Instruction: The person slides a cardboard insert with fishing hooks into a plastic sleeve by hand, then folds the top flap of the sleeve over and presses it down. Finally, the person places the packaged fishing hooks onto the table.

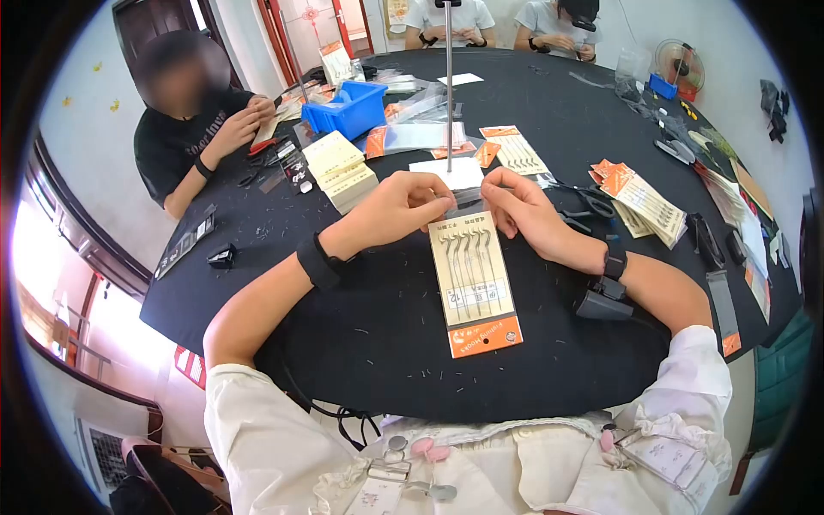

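A cream and orange card of fishing hooks [474, 279] in a clear bag lies on the black table in front of me, its orange end towards me. My left hand [410, 206] pinches the clear flap at the far end of the bag. On the other side of the flap [468, 199], my right hand [522, 210] is closed with thumb and finger on the same plastic. Several hooks and a white label show on the card. Both wrists wear black bands.
Stacked cream cards [342, 170] and a blue bin [345, 107] stand at the left back. A metal pole [449, 94] rises beyond my hands. More hook cards [644, 202] and pliers [592, 204] lie right. A person [184, 112] sits left; two sit across.
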`<state>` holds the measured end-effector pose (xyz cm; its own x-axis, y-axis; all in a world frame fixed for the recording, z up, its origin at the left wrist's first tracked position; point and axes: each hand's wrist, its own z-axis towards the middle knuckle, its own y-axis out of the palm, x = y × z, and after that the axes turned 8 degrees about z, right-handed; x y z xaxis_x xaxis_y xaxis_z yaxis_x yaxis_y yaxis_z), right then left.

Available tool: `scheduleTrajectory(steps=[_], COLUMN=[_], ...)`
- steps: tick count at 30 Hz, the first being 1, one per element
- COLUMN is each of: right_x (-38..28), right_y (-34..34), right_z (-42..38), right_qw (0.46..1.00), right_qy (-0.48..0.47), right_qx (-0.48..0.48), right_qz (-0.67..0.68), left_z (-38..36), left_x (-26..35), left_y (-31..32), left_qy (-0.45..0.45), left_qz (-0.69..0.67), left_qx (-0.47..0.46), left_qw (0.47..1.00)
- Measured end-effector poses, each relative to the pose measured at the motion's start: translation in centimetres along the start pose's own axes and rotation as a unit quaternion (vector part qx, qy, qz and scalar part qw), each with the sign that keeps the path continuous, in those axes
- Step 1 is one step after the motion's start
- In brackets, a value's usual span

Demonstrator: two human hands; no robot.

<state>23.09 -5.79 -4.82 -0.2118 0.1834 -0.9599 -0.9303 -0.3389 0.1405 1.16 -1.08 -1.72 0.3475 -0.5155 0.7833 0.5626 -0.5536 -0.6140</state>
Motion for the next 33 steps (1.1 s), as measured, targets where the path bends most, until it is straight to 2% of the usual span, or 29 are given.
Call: scheduleTrajectory(steps=[5, 9, 11, 17, 33], right_x=[-0.3, -0.5, -0.3, 0.0, 0.0], right_y=[0.1, 0.3, 0.0, -0.2, -0.5], right_z=[-0.2, -0.3, -0.1, 0.0, -0.1], right_qw=[1.0, 0.999, 0.998, 1.0, 0.999], right_qy=[0.014, 0.028, 0.038, 0.02, 0.04], right_qx=[-0.008, -0.028, -0.031, 0.018, 0.013], right_qz=[0.02, -0.019, -0.03, 0.002, 0.026], left_z=[-0.3, 0.0, -0.1, 0.0, 0.2], left_x=[0.9, 0.1, 0.3, 0.4, -0.2], left_y=[-0.1, -0.1, -0.1, -0.3, -0.3], left_qy=[0.001, 0.042, 0.034, 0.011, 0.027], left_qz=[0.012, 0.018, -0.008, 0.01, -0.004], left_qx=[-0.011, -0.015, -0.02, 0.085, 0.14], left_qw=[1.0, 0.999, 0.999, 0.996, 0.99])
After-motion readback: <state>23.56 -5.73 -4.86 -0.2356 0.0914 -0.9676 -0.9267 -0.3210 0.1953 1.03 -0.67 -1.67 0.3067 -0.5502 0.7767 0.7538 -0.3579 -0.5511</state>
